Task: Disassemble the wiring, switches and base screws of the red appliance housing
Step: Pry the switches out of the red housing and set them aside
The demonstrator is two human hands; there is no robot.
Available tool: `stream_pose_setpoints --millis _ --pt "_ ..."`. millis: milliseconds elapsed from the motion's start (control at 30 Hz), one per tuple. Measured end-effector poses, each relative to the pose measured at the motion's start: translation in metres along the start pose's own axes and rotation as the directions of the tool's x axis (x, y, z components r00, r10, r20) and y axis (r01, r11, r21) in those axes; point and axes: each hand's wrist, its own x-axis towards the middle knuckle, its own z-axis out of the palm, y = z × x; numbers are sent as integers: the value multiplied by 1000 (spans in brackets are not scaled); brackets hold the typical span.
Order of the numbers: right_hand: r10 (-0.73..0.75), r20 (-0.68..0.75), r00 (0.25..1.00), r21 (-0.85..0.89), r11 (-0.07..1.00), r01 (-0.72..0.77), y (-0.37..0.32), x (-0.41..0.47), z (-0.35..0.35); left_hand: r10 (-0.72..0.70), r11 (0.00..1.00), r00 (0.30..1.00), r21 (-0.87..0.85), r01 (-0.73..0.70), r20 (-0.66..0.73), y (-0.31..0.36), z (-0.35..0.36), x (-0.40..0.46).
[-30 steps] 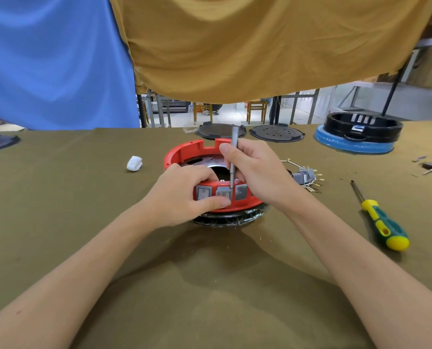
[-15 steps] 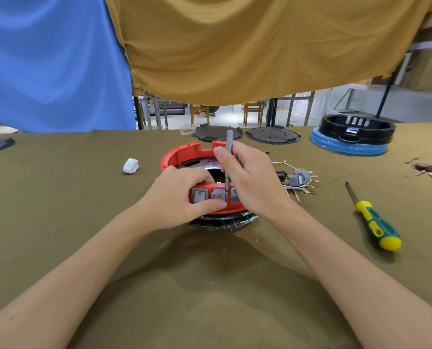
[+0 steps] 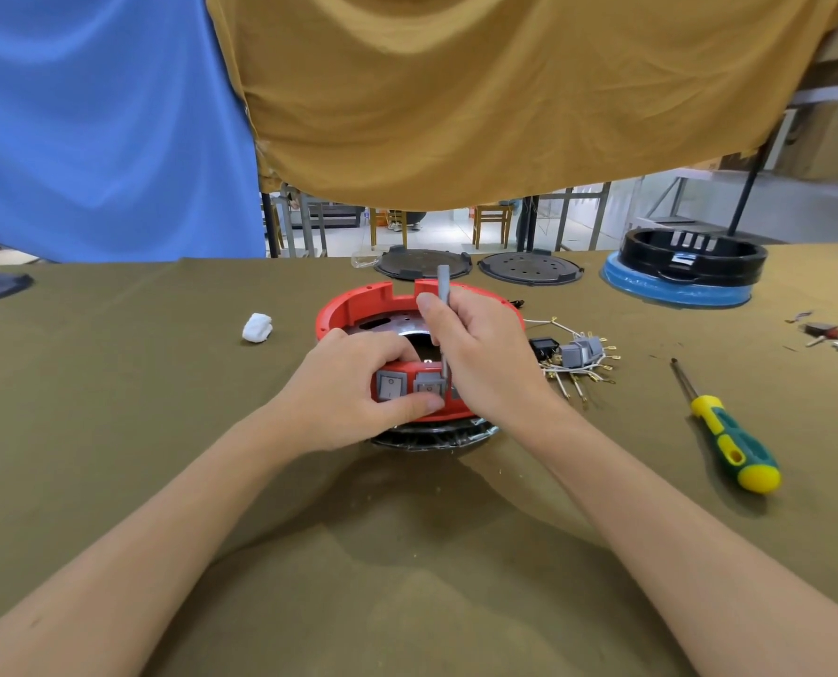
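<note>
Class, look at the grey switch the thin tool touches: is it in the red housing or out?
In. The grey switch sits in the red housing front wall, beside another; the thin tool points down at its edge.

the round red housing (image 3: 358, 310) sits open side up on the tabletop (image 3: 163, 432), grey rocker switches (image 3: 390, 386) set in its near wall. removed switches with loose wires (image 3: 578, 356) lie just beside it, on its right.
</note>
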Motion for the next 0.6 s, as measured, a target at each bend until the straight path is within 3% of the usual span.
stream_pose_setpoints --millis 233,500,600 --pt "-19 -45 999 54 998 22 3 -2 0 -5 1000 1000 -8 5 3 0 1 0" --pt "41 38 998 -24 999 -40 -4 4 -1 0 1000 1000 9 0 -8 0 1 -1" --pt "51 80 995 -131 991 -40 -6 6 3 15 1000 1000 -2 -15 5 -1 1 0"
